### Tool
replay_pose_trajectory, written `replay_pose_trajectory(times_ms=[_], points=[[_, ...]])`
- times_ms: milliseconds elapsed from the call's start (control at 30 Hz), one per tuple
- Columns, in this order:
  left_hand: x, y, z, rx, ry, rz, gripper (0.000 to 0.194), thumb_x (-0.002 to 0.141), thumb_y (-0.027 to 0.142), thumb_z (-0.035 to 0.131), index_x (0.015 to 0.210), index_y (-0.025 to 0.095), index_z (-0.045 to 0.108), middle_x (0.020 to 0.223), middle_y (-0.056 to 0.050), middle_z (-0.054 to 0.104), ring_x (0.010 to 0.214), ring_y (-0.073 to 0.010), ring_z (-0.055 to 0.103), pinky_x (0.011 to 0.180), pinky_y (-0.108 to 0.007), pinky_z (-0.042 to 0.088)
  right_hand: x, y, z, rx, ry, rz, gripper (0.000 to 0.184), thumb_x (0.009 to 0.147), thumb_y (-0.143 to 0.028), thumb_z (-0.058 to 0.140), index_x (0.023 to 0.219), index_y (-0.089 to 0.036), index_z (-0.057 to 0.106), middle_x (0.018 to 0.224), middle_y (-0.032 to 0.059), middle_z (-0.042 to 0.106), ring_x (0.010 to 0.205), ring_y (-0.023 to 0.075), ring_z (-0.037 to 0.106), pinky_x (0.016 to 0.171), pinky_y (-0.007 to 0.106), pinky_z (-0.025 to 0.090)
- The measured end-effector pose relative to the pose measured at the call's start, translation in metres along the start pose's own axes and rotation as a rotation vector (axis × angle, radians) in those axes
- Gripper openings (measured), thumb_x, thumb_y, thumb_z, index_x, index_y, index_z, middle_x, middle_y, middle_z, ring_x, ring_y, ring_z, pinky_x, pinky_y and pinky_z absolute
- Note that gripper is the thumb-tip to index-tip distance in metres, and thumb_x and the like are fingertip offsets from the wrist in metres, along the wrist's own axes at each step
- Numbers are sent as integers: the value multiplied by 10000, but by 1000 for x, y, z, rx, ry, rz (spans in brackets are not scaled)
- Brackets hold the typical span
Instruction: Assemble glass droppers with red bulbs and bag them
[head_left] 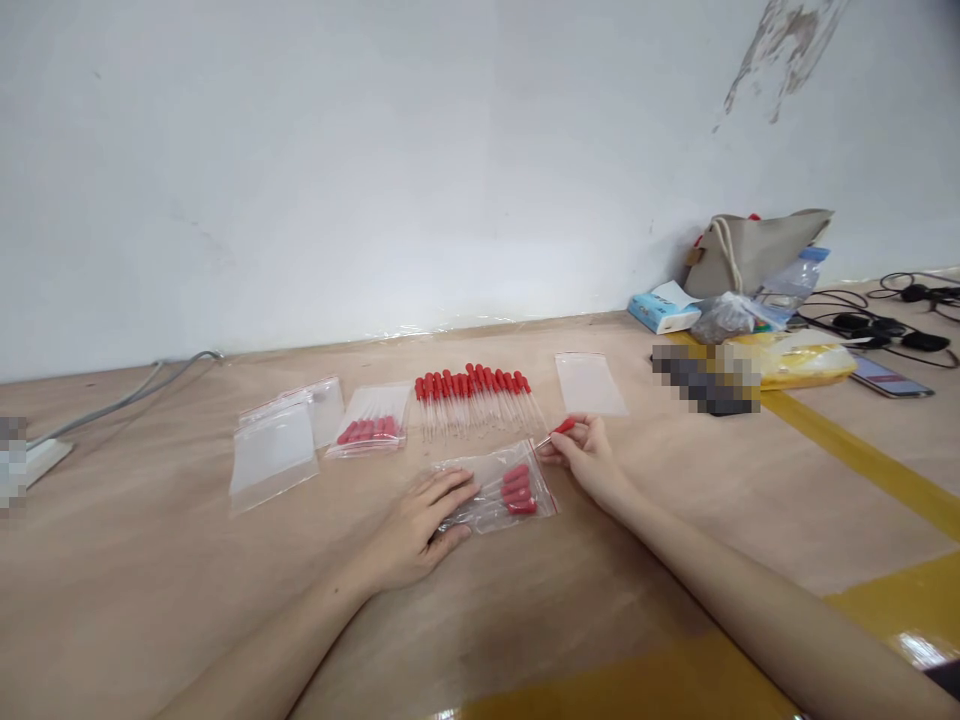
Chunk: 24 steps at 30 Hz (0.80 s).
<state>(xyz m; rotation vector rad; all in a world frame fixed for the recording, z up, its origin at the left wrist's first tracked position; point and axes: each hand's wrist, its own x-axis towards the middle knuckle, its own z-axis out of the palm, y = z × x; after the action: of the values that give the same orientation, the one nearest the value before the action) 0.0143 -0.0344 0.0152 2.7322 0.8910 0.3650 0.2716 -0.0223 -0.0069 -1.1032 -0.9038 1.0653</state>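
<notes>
A clear zip bag (491,487) lies flat in front of me, with several red-bulbed droppers (517,490) inside. My left hand (420,525) rests on the bag's left end, its fingers spread over the plastic. At the bag's right end, by the red-lined opening, my right hand (589,458) pinches one dropper (562,426) near its red bulb. The thin tip of that dropper points left to the bag's mouth; whether it is inside I cannot tell. Just beyond the bag, a row of loose droppers (472,382) lies side by side with their bulbs toward the wall.
A filled bag of droppers (369,430) and flat zip bags (274,450) lie to the left. Another flat bag (591,383) is at right. Farther right are a tissue pack (787,362), blue box (664,308), grey bag (757,255), phone (889,377) and cables (870,325).
</notes>
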Motion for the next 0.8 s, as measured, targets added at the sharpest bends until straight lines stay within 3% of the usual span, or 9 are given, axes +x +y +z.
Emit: replay_pose_trajectory(times_ms=[133,333,533,700,800], points=[[0,1,0,-15,5,-12,481,880,319,387,1337,250,256,1347,-51,371,1231,-214,329,1015,-423,293,-9,1,3,-134,-128,33,375,621,-370,662,815,-209,384,688,-38,583,570,107,580,537,250,492],[0,1,1,-14,2,-28,496,880,331,387,1343,241,237,1349,-54,366,1228,-210,332,1019,-410,289,-7,6,-2,-399,-242,-64,221,654,-336,632,789,-181,553,550,-45,550,497,101,518,483,224,425],[0,1,0,-8,2,-24,490,878,333,390,1337,235,251,1347,-58,370,1225,-217,339,1015,-412,297,-1,9,4,-351,-399,-31,193,715,-355,550,752,-186,635,726,7,651,655,147,592,647,301,484],[-1,0,1,-7,17,-16,494,878,328,395,1339,232,246,1343,-61,375,1227,-215,334,1018,-413,293,2,18,10,-379,-239,39,197,652,-359,623,707,-169,619,664,23,649,594,170,594,583,320,490],[-1,0,1,-8,16,-4,485,880,324,391,1337,235,255,1349,-57,366,1234,-211,325,1018,-407,297,0,18,10,-481,-301,-79,208,718,-364,563,758,-176,642,775,41,657,698,182,605,671,337,485]])
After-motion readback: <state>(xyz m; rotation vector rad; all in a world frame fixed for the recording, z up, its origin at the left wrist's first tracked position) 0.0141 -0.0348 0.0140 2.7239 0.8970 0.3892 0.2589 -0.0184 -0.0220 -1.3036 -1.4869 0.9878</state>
